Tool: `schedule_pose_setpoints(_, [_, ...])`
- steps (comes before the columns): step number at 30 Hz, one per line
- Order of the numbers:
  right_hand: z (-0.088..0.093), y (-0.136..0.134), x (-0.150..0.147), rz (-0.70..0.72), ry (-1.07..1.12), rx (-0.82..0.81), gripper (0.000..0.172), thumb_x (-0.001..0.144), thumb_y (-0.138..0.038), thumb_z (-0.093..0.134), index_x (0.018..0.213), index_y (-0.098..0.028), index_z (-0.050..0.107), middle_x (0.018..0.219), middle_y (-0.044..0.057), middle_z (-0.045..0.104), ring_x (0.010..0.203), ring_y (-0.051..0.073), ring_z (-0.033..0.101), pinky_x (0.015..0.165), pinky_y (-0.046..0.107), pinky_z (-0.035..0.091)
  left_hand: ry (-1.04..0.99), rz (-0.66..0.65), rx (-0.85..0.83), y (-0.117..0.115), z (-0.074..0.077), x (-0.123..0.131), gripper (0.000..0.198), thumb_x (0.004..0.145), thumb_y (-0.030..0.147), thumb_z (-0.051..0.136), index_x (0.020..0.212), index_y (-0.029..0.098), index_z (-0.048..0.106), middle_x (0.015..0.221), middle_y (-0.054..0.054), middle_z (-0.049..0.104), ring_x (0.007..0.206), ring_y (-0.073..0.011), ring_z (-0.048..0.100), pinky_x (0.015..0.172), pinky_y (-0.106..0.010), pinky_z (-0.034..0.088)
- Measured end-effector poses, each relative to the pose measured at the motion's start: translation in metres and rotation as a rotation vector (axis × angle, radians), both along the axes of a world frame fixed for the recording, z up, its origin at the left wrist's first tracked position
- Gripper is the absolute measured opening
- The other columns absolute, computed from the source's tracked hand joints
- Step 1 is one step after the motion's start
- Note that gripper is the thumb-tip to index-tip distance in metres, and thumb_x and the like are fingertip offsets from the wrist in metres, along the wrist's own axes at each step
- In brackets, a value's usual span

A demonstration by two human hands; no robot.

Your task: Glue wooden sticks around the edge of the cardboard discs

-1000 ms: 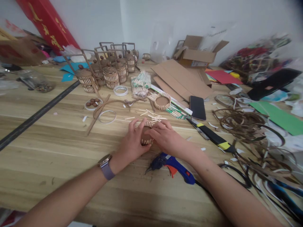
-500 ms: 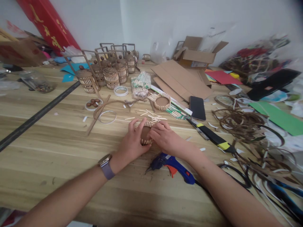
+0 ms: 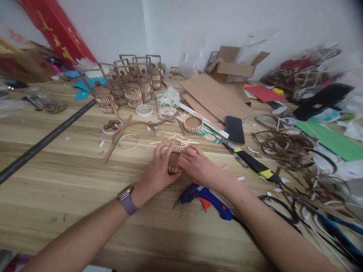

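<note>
Both hands meet at a small round brown base (image 3: 173, 161) edged with short upright wooden sticks, low over the wooden table. My left hand (image 3: 160, 166) grips its left side, thumb at the near edge and fingers at the far edge. The fingertips of my right hand (image 3: 195, 162) are pinched together at its right rim and hide that part. Loose sticks (image 3: 185, 141) lie just beyond. A similar stick-edged ring (image 3: 193, 123) rests farther back. Near my right forearm lies a blue glue gun (image 3: 211, 200) with an orange trigger.
Lidded stick baskets (image 3: 132, 94) with tall handles stand at the back left. A black-and-yellow cutter (image 3: 255, 164) and a phone (image 3: 235, 129) lie to the right, before coiled brown strips (image 3: 283, 141). Farther back are cardboard sheets (image 3: 212, 94) and an open box (image 3: 235, 68).
The view has shifted slightly, so the background sits a little differently. Both hands keep nearly the same hold on the stick-edged base.
</note>
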State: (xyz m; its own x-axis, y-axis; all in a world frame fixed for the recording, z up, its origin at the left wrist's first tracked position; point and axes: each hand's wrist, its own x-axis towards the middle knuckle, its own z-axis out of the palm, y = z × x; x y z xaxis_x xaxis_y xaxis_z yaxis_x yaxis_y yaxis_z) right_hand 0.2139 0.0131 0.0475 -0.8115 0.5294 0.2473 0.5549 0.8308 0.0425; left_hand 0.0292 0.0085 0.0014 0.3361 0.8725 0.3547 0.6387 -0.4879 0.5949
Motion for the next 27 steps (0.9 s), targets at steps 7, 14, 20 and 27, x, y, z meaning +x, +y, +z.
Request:
schedule_pose_setpoints(7, [0.033, -0.018, 0.012, -0.098, 0.148, -0.16, 0.011, 0.093, -0.022, 0.052, 0.088, -0.018, 0.061, 0.097, 0.01, 0.064, 0.101, 0.026, 0.051, 0.089, 0.039, 0.038, -0.016, -0.064, -0.014, 0.001, 0.001, -0.005, 0.1, 0.068, 0.019, 0.077, 0.148, 0.029, 0.018, 0.143, -0.014, 0.027, 0.138, -0.0343, 0.03, 0.11, -0.055, 0.037])
schedule_pose_setpoints(14, [0.047, -0.054, 0.041, -0.347, -0.108, -0.497, 0.02, 0.089, -0.034, 0.062, 0.075, -0.019, 0.059, 0.077, 0.005, 0.065, 0.069, 0.02, 0.059, 0.06, 0.029, 0.035, 0.002, 0.005, -0.008, -0.004, 0.005, -0.001, 0.114, 0.062, 0.023, 0.086, 0.149, 0.032, 0.013, 0.145, -0.014, 0.024, 0.139, -0.0366, 0.027, 0.109, -0.057, 0.037])
schedule_pose_setpoints(20, [0.026, -0.066, 0.048, -0.546, -0.227, -0.689, 0.024, 0.076, -0.037, 0.075, 0.084, -0.019, 0.061, 0.08, 0.006, 0.07, 0.069, 0.023, 0.063, 0.053, 0.027, 0.03, 0.037, 0.073, 0.017, -0.008, 0.004, 0.006, 0.109, 0.064, 0.021, 0.083, 0.148, 0.032, 0.015, 0.147, -0.015, 0.022, 0.137, -0.0386, 0.032, 0.102, -0.056, 0.045])
schedule_pose_setpoints(27, [0.023, -0.063, 0.054, -0.507, -0.048, -0.808, 0.014, 0.067, -0.016, 0.063, 0.074, -0.021, 0.051, 0.066, -0.003, 0.056, 0.056, 0.013, 0.047, 0.05, 0.024, 0.028, 0.048, 0.095, -0.012, -0.008, 0.004, 0.006, 0.101, 0.066, 0.02, 0.078, 0.148, 0.03, 0.02, 0.146, -0.015, 0.022, 0.137, -0.0378, 0.033, 0.103, -0.055, 0.045])
